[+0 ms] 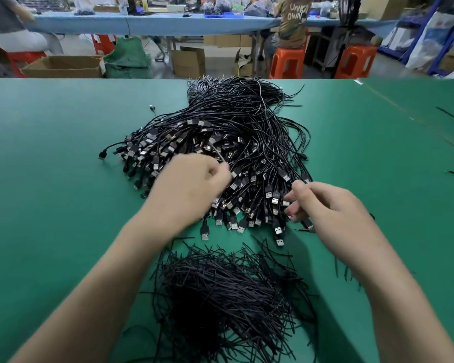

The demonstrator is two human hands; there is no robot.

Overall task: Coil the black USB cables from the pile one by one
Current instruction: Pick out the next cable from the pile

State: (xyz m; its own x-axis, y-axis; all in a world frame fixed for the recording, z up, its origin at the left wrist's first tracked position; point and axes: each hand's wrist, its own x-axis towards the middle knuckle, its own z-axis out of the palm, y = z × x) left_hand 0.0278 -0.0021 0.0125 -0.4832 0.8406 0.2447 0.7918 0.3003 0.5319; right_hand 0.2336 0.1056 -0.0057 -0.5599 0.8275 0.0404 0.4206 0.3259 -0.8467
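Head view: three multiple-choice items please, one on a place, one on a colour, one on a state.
1. The heap of short black twist ties lies: A) nearer the person than the pile of black USB cables; B) beyond it; C) on a stool.
2. The flat table mat is: A) red; B) green; C) white.
3. The piled cables are: A) bagged; B) tied in coils; C) loose, uncoiled.
Key: 1A, the ties lie between the forearms; 2B, green all over; 3C, strands run free.

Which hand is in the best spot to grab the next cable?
Probably the right hand: it sits right by the plugs at the near edge of the cable pile. The left hand is blurred, over the middle.
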